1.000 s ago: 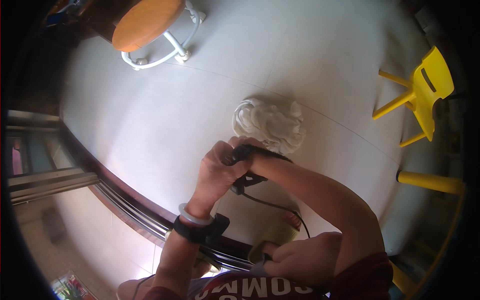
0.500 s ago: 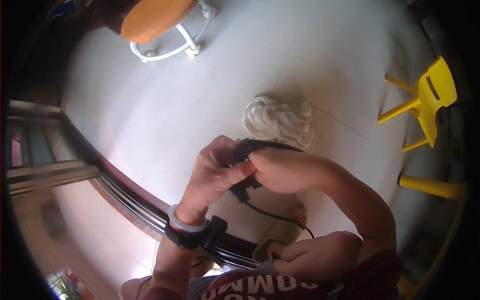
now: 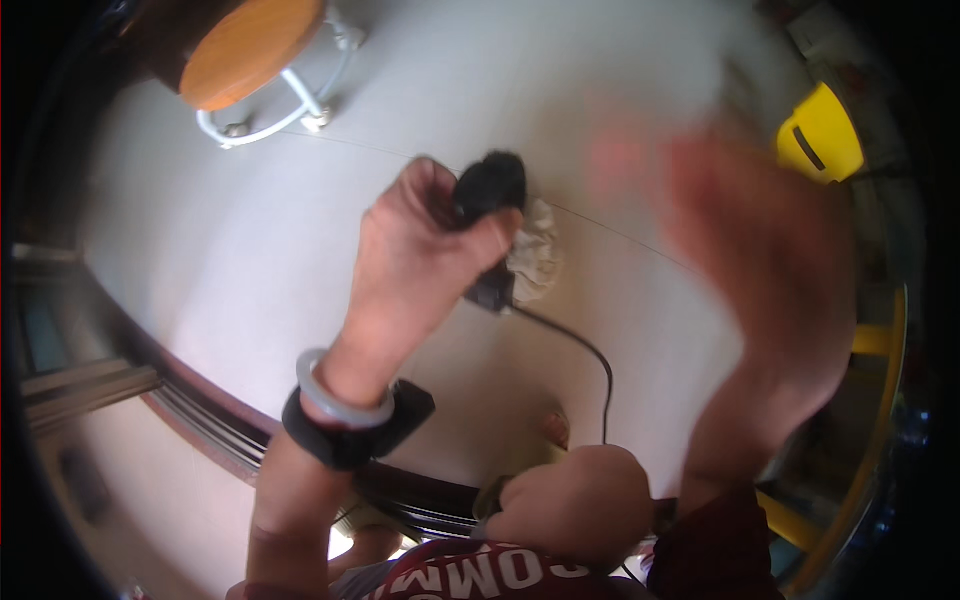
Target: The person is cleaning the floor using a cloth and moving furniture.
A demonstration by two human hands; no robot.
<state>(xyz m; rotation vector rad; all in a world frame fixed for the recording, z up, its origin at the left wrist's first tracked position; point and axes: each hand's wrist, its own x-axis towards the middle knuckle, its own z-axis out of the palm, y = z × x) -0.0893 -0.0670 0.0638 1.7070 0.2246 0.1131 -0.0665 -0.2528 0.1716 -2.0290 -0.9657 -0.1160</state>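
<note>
In front of me, my left hand [image 3: 410, 250] is closed around a bunched black strap [image 3: 492, 185]. A small black box [image 3: 490, 292] hangs below that hand's fingers, with a thin black cable [image 3: 608, 375] curving down from it toward my knee. My right hand [image 3: 750, 230] is raised on the right, apart from the strap. Motion smears its fingers, so their pose and anything in them cannot be made out. Behind the strap, a crumpled off-white cloth [image 3: 538, 258] lies on the floor, partly hidden.
A round stool [image 3: 250, 55] with an orange-brown seat and white wheeled legs stands at the far left. A yellow chair [image 3: 822, 135] is at the far right, and a yellow frame [image 3: 880, 450] nearer. A dark sliding-door track [image 3: 200, 410] runs along the lower left. My left wrist wears a grey ring and black band [image 3: 335, 430].
My right hand has left the strap and swung out to the right. My left hand has moved up, still holding the strap. The view has shifted.
</note>
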